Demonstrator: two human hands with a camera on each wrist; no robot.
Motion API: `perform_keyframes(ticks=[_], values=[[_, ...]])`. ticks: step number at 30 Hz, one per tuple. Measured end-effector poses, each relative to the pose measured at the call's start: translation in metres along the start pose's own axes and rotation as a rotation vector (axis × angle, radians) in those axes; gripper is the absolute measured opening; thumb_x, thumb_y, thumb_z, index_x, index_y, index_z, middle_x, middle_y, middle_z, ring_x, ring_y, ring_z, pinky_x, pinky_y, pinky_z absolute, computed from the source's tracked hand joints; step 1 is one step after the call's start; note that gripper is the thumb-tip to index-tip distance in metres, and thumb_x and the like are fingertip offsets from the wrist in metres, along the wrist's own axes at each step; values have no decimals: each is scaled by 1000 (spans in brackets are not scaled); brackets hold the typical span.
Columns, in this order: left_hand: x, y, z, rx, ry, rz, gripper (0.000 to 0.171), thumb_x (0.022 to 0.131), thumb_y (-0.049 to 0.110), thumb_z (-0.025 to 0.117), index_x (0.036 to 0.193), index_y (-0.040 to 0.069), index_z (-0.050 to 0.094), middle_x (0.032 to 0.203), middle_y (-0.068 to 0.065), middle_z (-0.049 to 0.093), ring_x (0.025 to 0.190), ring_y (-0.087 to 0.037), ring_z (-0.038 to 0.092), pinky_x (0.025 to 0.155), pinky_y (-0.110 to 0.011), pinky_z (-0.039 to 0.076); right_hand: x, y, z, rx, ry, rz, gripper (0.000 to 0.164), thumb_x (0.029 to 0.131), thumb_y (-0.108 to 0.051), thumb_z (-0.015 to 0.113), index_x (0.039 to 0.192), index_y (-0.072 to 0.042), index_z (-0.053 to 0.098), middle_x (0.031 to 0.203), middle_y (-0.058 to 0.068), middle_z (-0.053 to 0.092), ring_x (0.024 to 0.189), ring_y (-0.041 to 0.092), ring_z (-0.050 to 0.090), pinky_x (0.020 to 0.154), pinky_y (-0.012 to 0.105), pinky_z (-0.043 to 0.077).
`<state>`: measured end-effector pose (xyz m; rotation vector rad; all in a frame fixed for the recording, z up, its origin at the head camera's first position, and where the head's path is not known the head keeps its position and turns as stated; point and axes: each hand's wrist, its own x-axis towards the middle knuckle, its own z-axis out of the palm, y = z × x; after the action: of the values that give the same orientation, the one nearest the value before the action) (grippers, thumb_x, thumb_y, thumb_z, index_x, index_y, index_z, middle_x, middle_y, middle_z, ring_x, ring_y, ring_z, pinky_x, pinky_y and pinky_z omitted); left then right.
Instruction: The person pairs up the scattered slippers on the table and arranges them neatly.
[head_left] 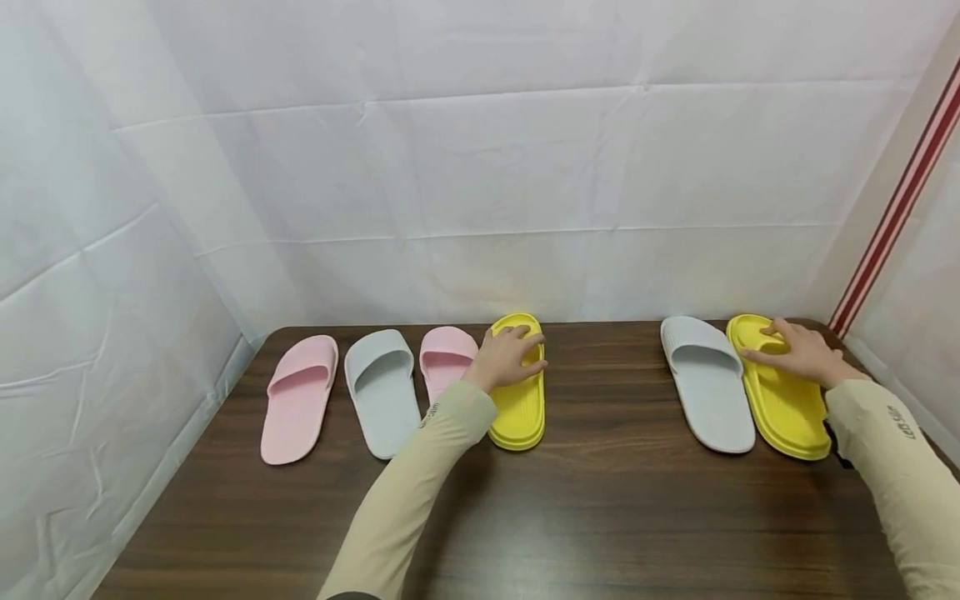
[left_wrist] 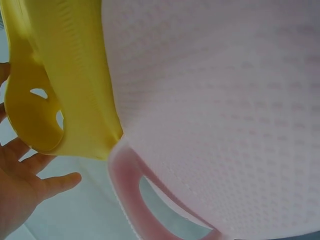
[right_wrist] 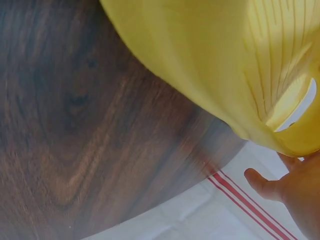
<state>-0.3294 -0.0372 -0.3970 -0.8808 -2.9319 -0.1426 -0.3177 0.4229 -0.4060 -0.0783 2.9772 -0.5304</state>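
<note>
In the head view, my left hand (head_left: pixel 512 358) lies over a yellow slipper (head_left: pixel 517 417) near the table's middle, its fingers spread at the strap. The left wrist view shows the thumb of that hand (left_wrist: pixel 22 187) standing apart from the yellow slipper (left_wrist: pixel 75 75). At the right, my right hand (head_left: pixel 806 354) reaches over another yellow slipper (head_left: pixel 787 408), fingers extended near its strap. In the right wrist view, the right thumb sticks out beside the yellow slipper (right_wrist: pixel 200 60); the other fingers are mostly hidden. Both yellow slippers rest toe-end toward the wall.
Left of my left hand are a pink slipper (head_left: pixel 446 346), a grey slipper (head_left: pixel 386 400) and another pink slipper (head_left: pixel 298 417). A second grey slipper (head_left: pixel 708 400) lies beside the right yellow one. The dark wooden table (head_left: pixel 600 517) meets a white cloth wall (head_left: pixel 525 167).
</note>
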Motion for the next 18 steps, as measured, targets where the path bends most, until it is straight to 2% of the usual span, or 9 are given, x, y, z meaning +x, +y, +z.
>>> perform_keyframes(ticks=[5,9,12,18], values=[[2,3,2,7,-8,17,45,88,45,47,128,24,46,137,-7,42,124,-29,41,100,-57,28,-5,7,0,40,16,-36,75,81,-56,52,125,1,28,131,39,20,119,53,19,80,70,23],[3,6,2,8,-24,25,46,89,46,46,129,24,46,138,-6,41,125,-29,40,99,-59,27,-9,16,1,30,31,-46,68,80,-53,54,118,-3,30,128,39,18,115,53,21,73,68,27],[5,7,2,4,-28,20,45,89,45,47,129,24,46,138,-6,41,125,-29,40,99,-60,27,-10,21,1,13,46,-34,65,79,-55,55,115,-7,29,126,38,17,109,53,24,69,72,23],[5,7,3,7,-30,13,46,88,46,47,128,24,46,138,-4,42,125,-28,40,99,-60,27,-13,20,2,-46,100,-15,66,77,-62,52,115,-12,33,125,34,21,107,52,29,69,79,14]])
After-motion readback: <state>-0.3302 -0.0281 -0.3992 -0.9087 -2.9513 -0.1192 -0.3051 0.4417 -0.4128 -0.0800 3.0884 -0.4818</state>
